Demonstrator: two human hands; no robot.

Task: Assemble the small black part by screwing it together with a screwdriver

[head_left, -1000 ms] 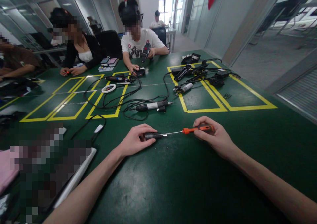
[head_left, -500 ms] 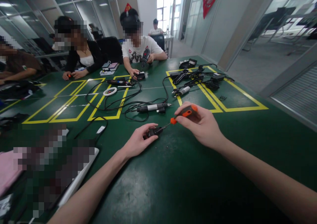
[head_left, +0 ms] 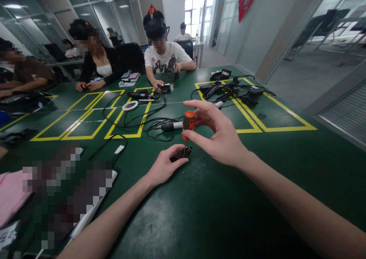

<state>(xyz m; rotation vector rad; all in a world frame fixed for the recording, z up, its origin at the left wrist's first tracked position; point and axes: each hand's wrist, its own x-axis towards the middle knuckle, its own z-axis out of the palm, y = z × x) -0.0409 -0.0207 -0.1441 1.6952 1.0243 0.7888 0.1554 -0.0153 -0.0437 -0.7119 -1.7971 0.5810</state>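
Observation:
My left hand [head_left: 163,167] rests on the green table, thumb and fingers curled round a small dark part [head_left: 188,152]. Much of that part is hidden by the fingers; its exact kind cannot be told. Above it, my right hand [head_left: 221,137] has thumb and fingers at the handle of an orange-and-black screwdriver [head_left: 189,122], its index finger stretched out over the top. The screwdriver stands nearly upright, and its shaft reaches down to the dark part. Two tiny light bits lie on the table just in front of my left hand.
Behind my hands lie a corded grey-and-black power tool [head_left: 171,126], a white ring [head_left: 130,105] and tangled black cables. More dark tools [head_left: 213,89] and small screws [head_left: 261,116] are at the right, by yellow tape [head_left: 291,129]. Across the table a person [head_left: 168,57] holds a drill.
The screwdriver has swung from slanted to nearly upright, its handle moving left over the dark part. My right hand's index finger has lifted and straightened. The left hand keeps its hold.

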